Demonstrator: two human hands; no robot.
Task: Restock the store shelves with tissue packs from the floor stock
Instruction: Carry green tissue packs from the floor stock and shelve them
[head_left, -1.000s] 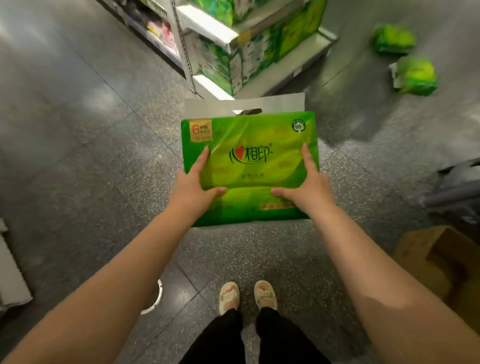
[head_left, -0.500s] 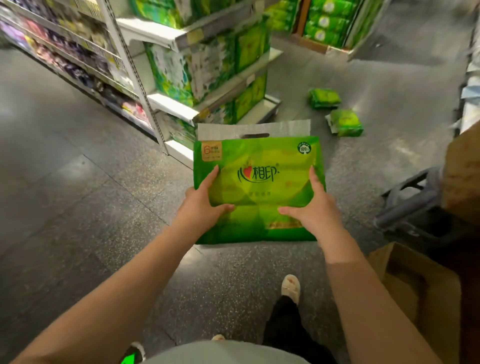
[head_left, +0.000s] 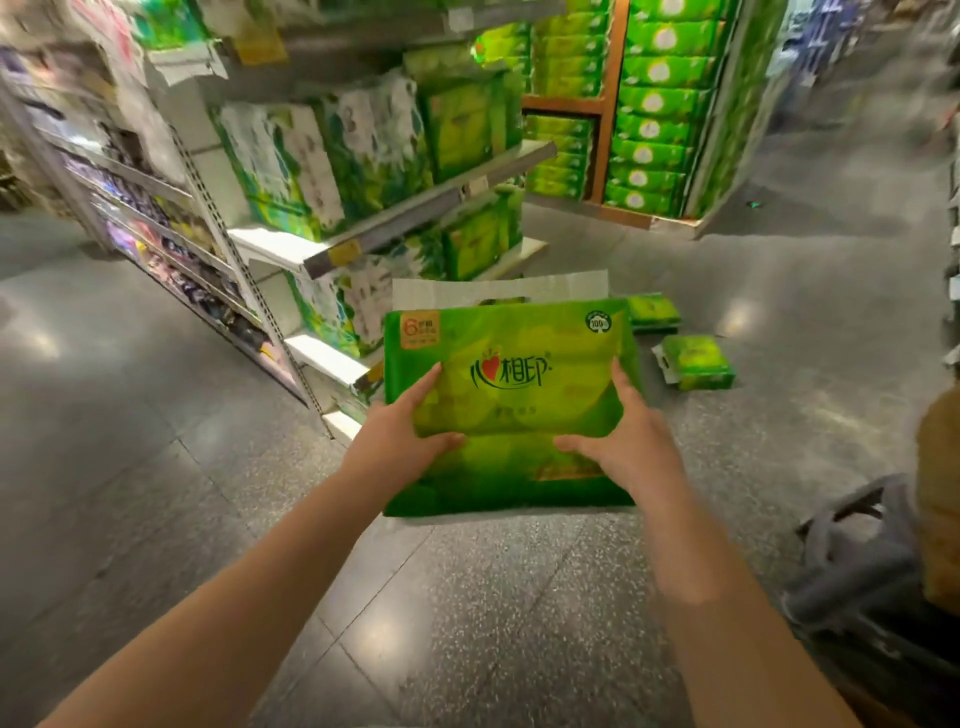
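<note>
Green tissue pack (head_left: 511, 374) at frame centre, gripped at both side edges by left hand (head_left: 400, 441) and right hand (head_left: 626, 441), thumbs on top. Probably light, soft, slippery film; better supported underneath. Shelf (head_left: 415, 208) upper left, already stocked. Two loose packs (head_left: 696, 361) on floor ahead.

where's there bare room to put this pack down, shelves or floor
The shelves look packed with green packs, no clear gap showing. Bare floor lies left of the held tissue pack, in front of the shelf end, and below both hands. Right is tighter: two loose packs on the floor and a cart.
</note>
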